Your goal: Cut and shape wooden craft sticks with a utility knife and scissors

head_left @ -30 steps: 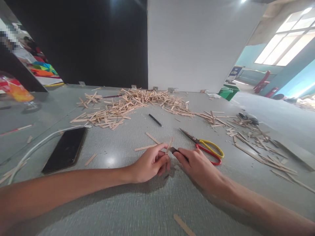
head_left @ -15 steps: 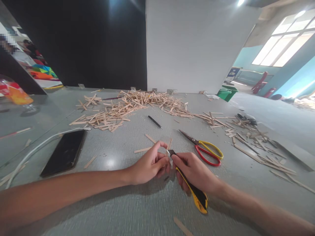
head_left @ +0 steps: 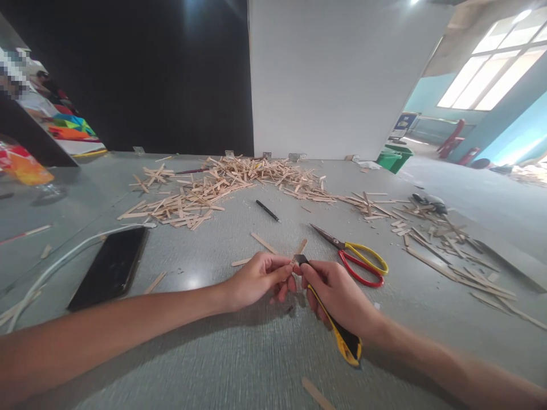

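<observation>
My left hand (head_left: 261,279) pinches a small flat wooden stick (head_left: 301,246) between thumb and forefinger, its far end sticking out past the fingers. In my right hand (head_left: 337,296) is a yellow and black utility knife (head_left: 339,336), its dark front end against or just beside the stick at my left fingertips. The blade edge is too small to make out. Just beyond my hands lie loose wooden sticks (head_left: 264,242) on the grey table (head_left: 205,353). Scissors (head_left: 363,257) with red and yellow handles rest to the right.
A heap of wooden sticks (head_left: 239,179) spreads along the back, below a black and white partition (head_left: 316,80). A black pen (head_left: 267,210) lies mid-table. At left are a phone (head_left: 109,267), a white cable (head_left: 55,262) and a bottle (head_left: 25,165). Scraps (head_left: 461,276) cover the right side.
My left forefinger has lowered from its raised position and now presses with the thumb on the stick. The knife has hardly moved. The view has shifted slightly.
</observation>
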Tool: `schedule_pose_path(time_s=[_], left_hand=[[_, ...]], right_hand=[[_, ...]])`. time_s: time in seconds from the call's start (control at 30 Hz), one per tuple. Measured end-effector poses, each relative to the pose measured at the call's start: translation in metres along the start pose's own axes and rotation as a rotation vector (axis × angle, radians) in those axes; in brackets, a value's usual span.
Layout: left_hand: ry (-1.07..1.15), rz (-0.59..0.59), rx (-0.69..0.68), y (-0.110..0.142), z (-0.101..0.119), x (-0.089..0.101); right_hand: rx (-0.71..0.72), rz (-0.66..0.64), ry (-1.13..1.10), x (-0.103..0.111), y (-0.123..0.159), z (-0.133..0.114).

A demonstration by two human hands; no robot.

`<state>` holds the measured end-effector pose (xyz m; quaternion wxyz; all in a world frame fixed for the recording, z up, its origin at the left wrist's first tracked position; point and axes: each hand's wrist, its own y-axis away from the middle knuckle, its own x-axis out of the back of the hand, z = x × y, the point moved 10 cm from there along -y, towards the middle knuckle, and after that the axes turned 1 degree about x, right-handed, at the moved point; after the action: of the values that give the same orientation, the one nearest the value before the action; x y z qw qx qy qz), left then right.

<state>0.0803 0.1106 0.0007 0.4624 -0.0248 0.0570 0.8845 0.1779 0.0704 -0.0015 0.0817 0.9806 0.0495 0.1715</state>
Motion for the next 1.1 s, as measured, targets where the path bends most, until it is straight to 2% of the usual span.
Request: schedule_pose_path(time_s=[0.23,0.37,0.47,0.57,0.67,0.77,0.93,1.1], left_hand=[[0.005,0.036,0.006,0.001,-0.001,0.0],[-0.011,0.114,-0.038,0.004,0.001,0.008],[-0.118,0.196,-0.095,0.01,0.011,0.015],[-0.398,0.287,-0.28,0.023,0.045,0.016],[-0.699,0.326,-0.55,0.043,0.088,0.003],[-0.855,0.321,-0.748,0.061,0.116,-0.013],[-1.099,0.369,-0.946,0.083,0.138,-0.028],[-1.22,0.357,-1.02,0.09,0.141,-0.037]], right_hand=[[0.047,-0.021,0.211,0.003,0.004,-0.017],[0.207,0.038,0.504,0.013,0.006,-0.035],[0.32,0.14,0.694,0.027,0.013,-0.051],[0.363,0.232,0.734,0.044,0.023,-0.067],[0.425,0.262,0.705,0.052,0.035,-0.086],[0.534,0.283,0.687,0.054,0.049,-0.103],[0.66,0.315,0.692,0.053,0.067,-0.113],[0.693,0.324,0.69,0.05,0.074,-0.113]])
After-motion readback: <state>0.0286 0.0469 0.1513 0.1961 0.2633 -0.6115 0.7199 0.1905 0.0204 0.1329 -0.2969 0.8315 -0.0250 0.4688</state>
